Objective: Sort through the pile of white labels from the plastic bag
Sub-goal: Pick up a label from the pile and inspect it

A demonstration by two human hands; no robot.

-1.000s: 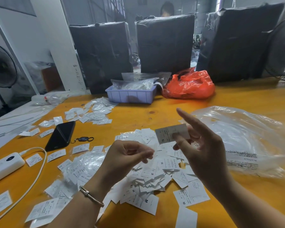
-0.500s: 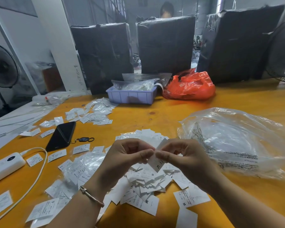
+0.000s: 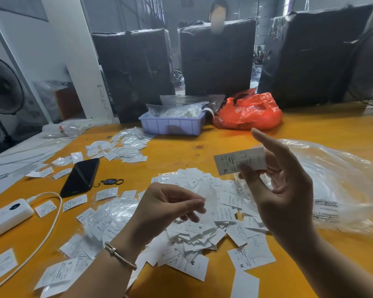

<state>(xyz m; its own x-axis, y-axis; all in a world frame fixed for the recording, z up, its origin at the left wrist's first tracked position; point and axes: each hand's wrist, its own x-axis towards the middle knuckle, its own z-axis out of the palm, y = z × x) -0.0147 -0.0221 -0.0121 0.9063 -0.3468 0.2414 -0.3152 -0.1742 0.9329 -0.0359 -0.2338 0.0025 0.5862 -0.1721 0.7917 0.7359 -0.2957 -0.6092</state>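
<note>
**One XL label lifted, one clear sleeve in the other hand**

I see two hands above the orange surface [image 3: 235, 138]. My right hand [image 3: 282, 190] is raised, its forefinger straight and pointing up, while thumb and another finger pinch a single white label [image 3: 237, 160] marked XL, held clear of the heap. My left hand [image 3: 166, 207] hangs lower, fingers curled, pinching one thin clear sleeve [image 3: 209, 203] between thumb and fingertips.

Beneath both hands lies the pile of white labels [image 3: 202, 235], far too many to count, with M and S marks showing on several. Just right of it sits one large clear plastic bag [image 3: 336, 186], crumpled and flat on the surface.

Left of the pile I count one black phone [image 3: 81, 176] with one key fob [image 3: 109, 181] beside it, and one white power bank [image 3: 7, 216] with one cable [image 3: 52, 229] looping toward the near edge. A second, smaller scatter of labels [image 3: 125, 147] lies farther left. At the far side stand one lilac tray [image 3: 172, 125], one red bag [image 3: 249, 114] and three black wrapped bales [image 3: 136, 74].
</note>
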